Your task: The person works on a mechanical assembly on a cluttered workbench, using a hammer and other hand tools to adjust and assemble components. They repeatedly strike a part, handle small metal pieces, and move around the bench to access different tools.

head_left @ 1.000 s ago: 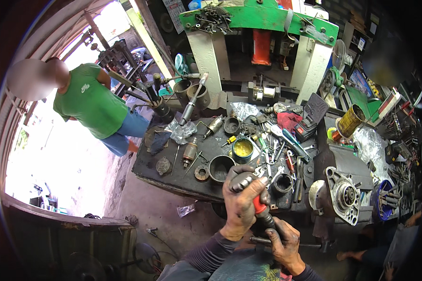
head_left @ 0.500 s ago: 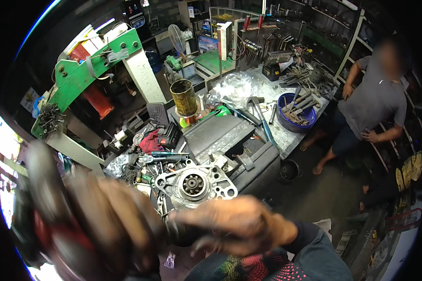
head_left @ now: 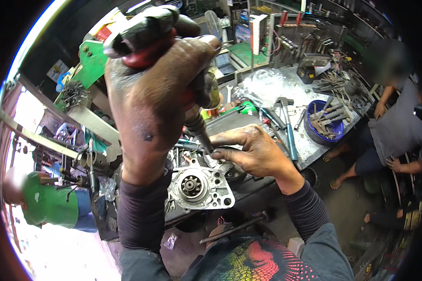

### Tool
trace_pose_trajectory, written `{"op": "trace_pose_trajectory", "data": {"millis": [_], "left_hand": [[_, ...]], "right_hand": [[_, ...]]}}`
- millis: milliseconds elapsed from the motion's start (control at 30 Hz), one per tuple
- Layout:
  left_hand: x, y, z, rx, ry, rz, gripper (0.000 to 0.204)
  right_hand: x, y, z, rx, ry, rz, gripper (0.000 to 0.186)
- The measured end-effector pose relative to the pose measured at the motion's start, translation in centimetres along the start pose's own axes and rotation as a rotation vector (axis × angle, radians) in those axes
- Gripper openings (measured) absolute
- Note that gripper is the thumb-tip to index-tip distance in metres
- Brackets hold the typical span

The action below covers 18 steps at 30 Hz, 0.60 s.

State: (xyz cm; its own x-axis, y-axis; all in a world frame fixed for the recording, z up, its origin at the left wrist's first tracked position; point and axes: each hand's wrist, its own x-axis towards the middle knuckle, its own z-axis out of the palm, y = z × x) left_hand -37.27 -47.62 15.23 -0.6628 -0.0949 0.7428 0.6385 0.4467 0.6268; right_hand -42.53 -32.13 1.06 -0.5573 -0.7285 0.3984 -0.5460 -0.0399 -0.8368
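My left hand [head_left: 159,98] is raised close to the camera, fist shut around the red and black handle of a heavy screwdriver-like tool [head_left: 145,35]. Its dark shaft [head_left: 199,129] points down onto a silver starter motor housing [head_left: 201,187] lying on the bench's near edge. My right hand [head_left: 253,152] rests on top of that housing, fingertips pinching the shaft's lower end. The tip itself is hidden under those fingers. A small toothed gear shows in the housing's round opening.
A hammer [head_left: 286,126] and a blue bucket of tools [head_left: 321,124] stand on the bench to the right. A person in grey [head_left: 398,117] sits beyond it. A green press frame [head_left: 89,70] and a person in green [head_left: 47,201] are on the left. A metal rod [head_left: 234,229] lies below.
The view has swung round and steadied from a blur. My left hand now stands upright with the tool on the housing, and my right hand has settled at the shaft's lower end.
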Motion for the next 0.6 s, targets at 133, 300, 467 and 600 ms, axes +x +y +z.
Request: {"op": "trace_pose_trajectory", "data": {"millis": [133,300,467,600], "left_hand": [[-0.5,-1.3,-0.5,-0.044,0.001,-0.032,0.024],[-0.7,-1.0,-0.5,-0.113,-0.001,-0.079,0.022],[-1.5,0.7,0.7,-0.484,0.058,-0.274,0.021],[-1.5,-0.1,0.7,-0.432,0.014,-0.171,0.021]], "right_hand": [[0.2,0.2,0.2,-0.095,0.003,-0.043,0.031],[0.0,0.4,0.2,-0.098,-0.011,-0.035,0.029],[-0.2,0.7,0.3,-0.035,-0.015,0.056,0.027],[-0.4,0.8,0.1,0.022,-0.03,0.18,0.027]]}}
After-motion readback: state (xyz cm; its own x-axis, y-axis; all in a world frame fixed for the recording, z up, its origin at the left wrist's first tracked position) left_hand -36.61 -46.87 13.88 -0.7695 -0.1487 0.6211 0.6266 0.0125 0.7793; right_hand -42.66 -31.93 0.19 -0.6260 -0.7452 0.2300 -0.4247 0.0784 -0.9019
